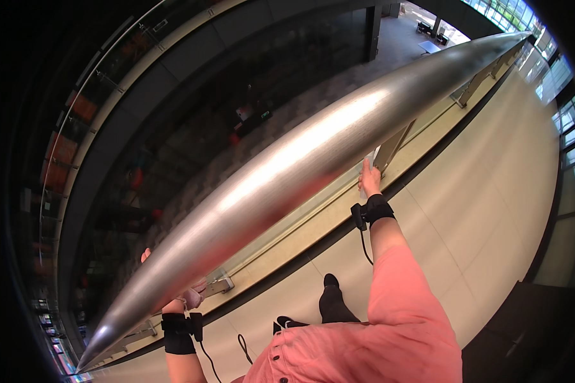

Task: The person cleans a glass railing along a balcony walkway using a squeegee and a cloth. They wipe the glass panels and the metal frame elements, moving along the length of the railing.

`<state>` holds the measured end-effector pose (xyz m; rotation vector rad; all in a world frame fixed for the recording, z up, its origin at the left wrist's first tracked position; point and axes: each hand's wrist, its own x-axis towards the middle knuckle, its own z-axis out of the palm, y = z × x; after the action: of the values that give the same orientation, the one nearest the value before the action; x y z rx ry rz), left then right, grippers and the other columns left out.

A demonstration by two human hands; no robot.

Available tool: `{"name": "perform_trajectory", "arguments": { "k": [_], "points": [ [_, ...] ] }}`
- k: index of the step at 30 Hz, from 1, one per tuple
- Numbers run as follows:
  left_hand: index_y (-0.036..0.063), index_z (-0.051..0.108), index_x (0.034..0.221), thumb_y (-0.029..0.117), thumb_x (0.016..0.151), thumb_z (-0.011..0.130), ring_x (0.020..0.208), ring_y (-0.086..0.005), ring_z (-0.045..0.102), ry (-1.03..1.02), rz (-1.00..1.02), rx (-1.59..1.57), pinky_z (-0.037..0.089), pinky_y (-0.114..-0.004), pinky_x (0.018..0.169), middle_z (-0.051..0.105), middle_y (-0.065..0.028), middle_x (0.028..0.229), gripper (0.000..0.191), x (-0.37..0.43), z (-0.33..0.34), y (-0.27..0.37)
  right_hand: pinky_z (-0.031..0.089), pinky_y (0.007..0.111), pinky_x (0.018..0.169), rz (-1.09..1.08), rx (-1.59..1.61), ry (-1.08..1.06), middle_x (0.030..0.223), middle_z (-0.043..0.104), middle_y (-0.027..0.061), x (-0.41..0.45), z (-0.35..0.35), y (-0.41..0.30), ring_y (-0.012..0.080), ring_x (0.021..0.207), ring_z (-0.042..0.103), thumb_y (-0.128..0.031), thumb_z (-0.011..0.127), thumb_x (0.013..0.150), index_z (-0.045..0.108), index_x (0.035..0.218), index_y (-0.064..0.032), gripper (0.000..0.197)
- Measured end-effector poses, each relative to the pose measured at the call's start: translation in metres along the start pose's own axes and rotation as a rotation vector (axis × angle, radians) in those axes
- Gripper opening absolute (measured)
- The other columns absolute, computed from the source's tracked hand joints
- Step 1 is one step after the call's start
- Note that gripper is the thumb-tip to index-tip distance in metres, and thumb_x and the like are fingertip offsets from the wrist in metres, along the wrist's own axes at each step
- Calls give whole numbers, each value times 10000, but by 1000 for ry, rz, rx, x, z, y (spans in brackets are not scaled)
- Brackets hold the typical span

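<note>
A thick brushed-metal handrail (287,163) runs diagonally before me and hides most of my left hand (173,305). Some fingertips show past the rail's far side. Close to that wrist, below the rail, is a bunched pinkish-grey cloth (194,296); how the fingers hold or touch it is hidden. My right hand (370,180) is below the rail, next to a metal baluster post (394,146). Its fingers are curled around a pale, partly translucent object (362,194), whose kind I cannot make out.
Glass panels stand under the rail on a beige ledge (311,213) with a dark edge strip. Beyond the rail drops a lower floor with a table (429,47). A curved balcony (72,158) lies opposite. Cables (363,244) hang from my black wristbands over the tiled floor (441,215).
</note>
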<state>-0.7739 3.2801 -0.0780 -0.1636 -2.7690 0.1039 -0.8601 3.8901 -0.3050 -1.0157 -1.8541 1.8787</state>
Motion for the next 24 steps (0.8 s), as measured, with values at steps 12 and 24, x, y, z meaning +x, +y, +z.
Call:
{"name": "perform_trajectory", "arguments": {
  "k": [12, 24],
  "points": [
    [51, 406, 1292, 135, 800, 576, 1081, -296, 519, 65, 23, 4, 415, -365, 916, 458, -133, 1302, 528, -21, 11, -9, 390, 326, 363, 515, 273, -318, 530, 429, 40, -171, 112, 51, 171, 389, 446, -638, 420, 850, 424, 832, -46, 592],
    [56, 522, 1158, 66, 741, 548, 845, -353, 591, -211, -171, -218, 493, -407, 715, 585, -156, 1075, 419, -100, -38, -10, 411, 351, 422, 738, 303, -604, 578, 425, 41, -391, 229, 52, 181, 444, 459, -621, 367, 881, 380, 880, -76, 545]
  ]
}}
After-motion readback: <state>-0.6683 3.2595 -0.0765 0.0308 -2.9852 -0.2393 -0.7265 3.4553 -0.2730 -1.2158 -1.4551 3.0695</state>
